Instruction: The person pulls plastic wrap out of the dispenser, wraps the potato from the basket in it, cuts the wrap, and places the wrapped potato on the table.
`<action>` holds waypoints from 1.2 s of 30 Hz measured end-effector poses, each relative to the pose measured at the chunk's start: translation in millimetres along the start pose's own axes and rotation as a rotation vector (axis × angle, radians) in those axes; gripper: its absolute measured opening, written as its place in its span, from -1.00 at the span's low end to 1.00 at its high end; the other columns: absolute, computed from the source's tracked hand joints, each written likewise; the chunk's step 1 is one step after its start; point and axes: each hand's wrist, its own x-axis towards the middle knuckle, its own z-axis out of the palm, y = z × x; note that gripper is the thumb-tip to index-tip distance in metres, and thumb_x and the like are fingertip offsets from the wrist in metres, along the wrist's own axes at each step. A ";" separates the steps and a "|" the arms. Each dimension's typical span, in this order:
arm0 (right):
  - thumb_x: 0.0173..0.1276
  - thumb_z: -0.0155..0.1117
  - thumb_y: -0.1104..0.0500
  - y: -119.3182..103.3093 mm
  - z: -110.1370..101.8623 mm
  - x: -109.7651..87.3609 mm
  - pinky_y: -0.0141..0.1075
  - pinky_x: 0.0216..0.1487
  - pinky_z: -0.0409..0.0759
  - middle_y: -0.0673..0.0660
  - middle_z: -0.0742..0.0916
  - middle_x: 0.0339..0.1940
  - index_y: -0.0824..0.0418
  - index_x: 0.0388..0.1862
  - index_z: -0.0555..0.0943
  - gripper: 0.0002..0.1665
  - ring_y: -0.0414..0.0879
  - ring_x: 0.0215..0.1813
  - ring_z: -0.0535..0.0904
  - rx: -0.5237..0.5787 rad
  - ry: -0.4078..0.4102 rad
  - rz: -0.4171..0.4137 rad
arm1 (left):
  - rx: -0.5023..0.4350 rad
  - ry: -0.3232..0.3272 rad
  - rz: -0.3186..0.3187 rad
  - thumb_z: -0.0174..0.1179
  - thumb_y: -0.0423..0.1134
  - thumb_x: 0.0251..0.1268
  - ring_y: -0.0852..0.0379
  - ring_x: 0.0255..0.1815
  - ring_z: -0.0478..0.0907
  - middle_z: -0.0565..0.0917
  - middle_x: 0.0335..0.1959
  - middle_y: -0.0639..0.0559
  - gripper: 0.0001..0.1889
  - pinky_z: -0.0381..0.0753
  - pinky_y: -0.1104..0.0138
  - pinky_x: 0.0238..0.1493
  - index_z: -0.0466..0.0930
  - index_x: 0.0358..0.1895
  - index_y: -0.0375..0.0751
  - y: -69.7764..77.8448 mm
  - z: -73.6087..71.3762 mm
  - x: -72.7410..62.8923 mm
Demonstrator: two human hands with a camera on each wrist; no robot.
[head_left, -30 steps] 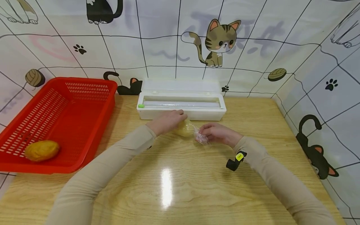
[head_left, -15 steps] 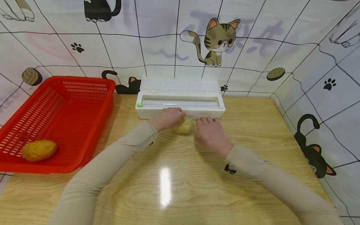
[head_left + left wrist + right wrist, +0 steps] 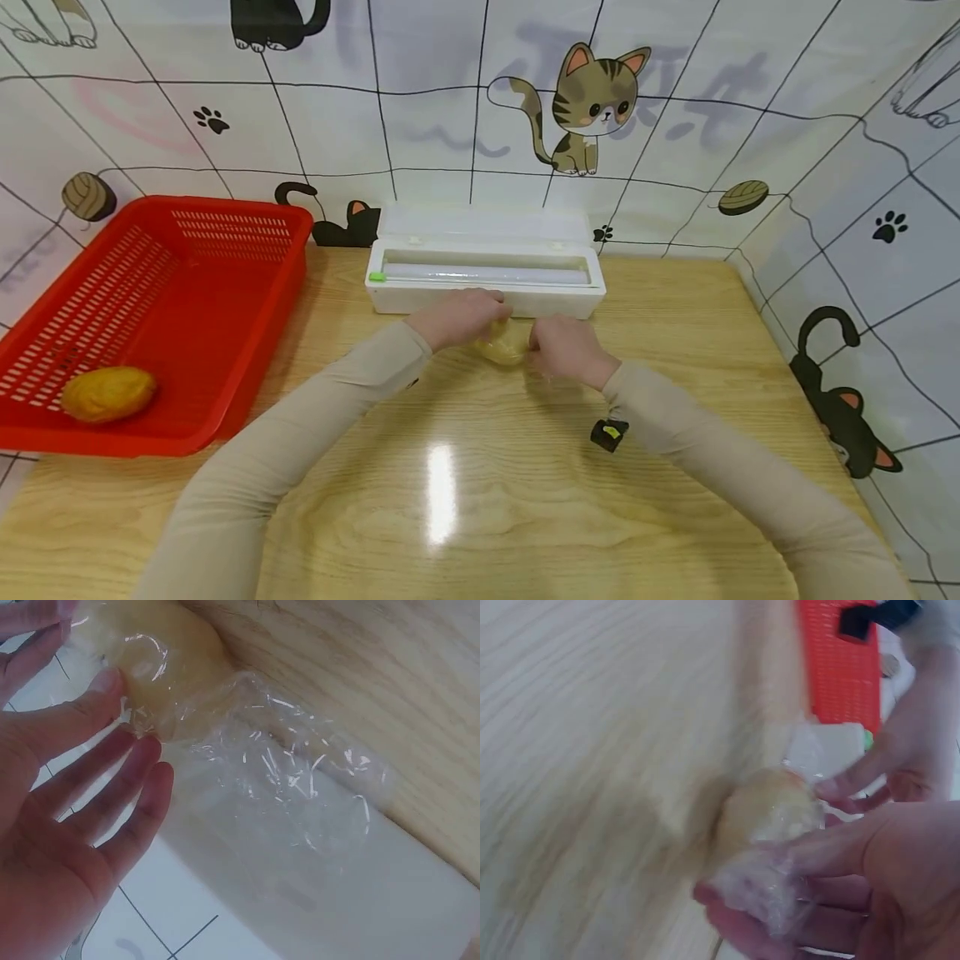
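Close in front of the white box, both hands hold a pale yellow, rounded fruit-like piece [image 3: 501, 346] in clear plastic film. My left hand [image 3: 461, 317] is at its left end; in the left wrist view the thumb [image 3: 105, 681] and fingers pinch at its edge. Loose crinkled film [image 3: 300, 772] spreads from that end over the box. My right hand [image 3: 567, 346] grips the gathered film [image 3: 761, 889] at the other end, thumb and fingers around it in the blurred right wrist view.
The white film box [image 3: 480, 302] stands against the wall, lid up, with a film roll [image 3: 480, 273] inside and a green slider [image 3: 377, 277] at its left. A red basket [image 3: 258, 358] at the left holds a yellow oval piece [image 3: 108, 394]. The wooden table [image 3: 540, 500] extends toward me.
My right hand has turned over from fingertips on the film tuft to a closed grip that covers it. The left hand stays at the yellow piece and shifts slightly right.
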 end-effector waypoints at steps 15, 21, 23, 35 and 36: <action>0.04 0.33 0.27 7.2 -19.9 16.7 -0.40 -0.60 0.29 -0.04 0.54 -0.74 0.20 -0.71 0.54 -0.79 -0.22 -0.65 0.35 0.246 -0.213 0.052 | 0.069 -0.045 0.031 0.19 -0.52 0.18 0.15 -0.38 0.44 0.53 -0.34 0.07 -0.81 0.48 0.36 -0.37 0.63 -0.26 -0.14 0.8 -2.0 4.7; 0.19 0.30 0.32 13.2 -19.0 17.9 -0.41 -0.51 0.52 0.07 0.61 -0.56 0.35 -0.30 0.44 -0.79 -0.23 -0.56 0.50 0.603 -0.289 0.223 | 0.135 -0.056 0.046 0.30 -0.46 0.16 0.15 -0.39 0.43 0.54 -0.32 0.05 -0.84 0.50 0.35 -0.36 0.62 -0.23 -0.15 -0.2 -2.4 5.2; 0.22 0.27 0.34 17.1 -18.1 17.3 -0.40 -0.47 0.55 0.07 0.61 -0.55 0.35 -0.25 0.38 -0.76 -0.23 -0.54 0.53 0.761 -0.301 0.297 | 0.131 -0.061 0.044 0.30 -0.44 0.17 0.15 -0.39 0.42 0.53 -0.33 0.05 -0.85 0.50 0.35 -0.36 0.62 -0.23 -0.15 -0.1 -1.9 6.0; 0.41 -0.12 0.50 39.3 -6.1 6.0 -0.38 -0.11 0.61 0.20 0.70 -0.44 0.46 -0.35 0.49 -0.79 -0.09 -0.32 0.70 1.579 -0.195 0.355 | 0.021 -0.038 0.016 0.33 -0.21 0.20 0.08 -0.19 0.54 0.57 -0.18 0.00 -0.71 0.53 0.29 -0.11 0.60 -0.04 -0.18 -9.2 4.9 6.6; 0.40 -0.12 0.51 39.1 -4.8 4.9 -0.39 -0.10 0.61 0.20 0.69 -0.44 0.47 -0.35 0.47 -0.81 -0.10 -0.33 0.70 1.582 -0.172 0.342 | 0.007 -0.032 0.015 0.33 -0.21 0.20 0.08 -0.20 0.54 0.56 -0.18 0.00 -0.71 0.53 0.29 -0.11 0.59 -0.03 -0.19 -9.9 5.7 6.5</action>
